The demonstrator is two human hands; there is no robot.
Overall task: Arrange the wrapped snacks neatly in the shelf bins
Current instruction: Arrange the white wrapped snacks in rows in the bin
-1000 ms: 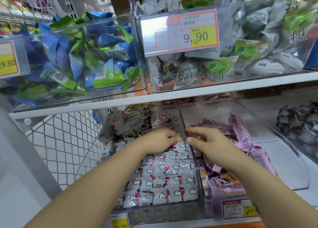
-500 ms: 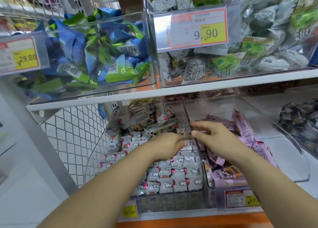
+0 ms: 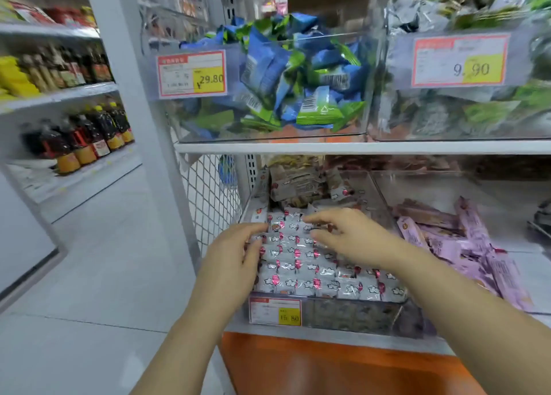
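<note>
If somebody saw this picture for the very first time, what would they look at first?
Probably the left hand and right hand, resting on neat rows of white wrapped snacks in the clear lower bin. Just above, a heap of bright blue and green packets fills the upper bin, with a yellow price tag reading 29.80 on its front. Purple snacks lie jumbled just right of the white ones.
</note>
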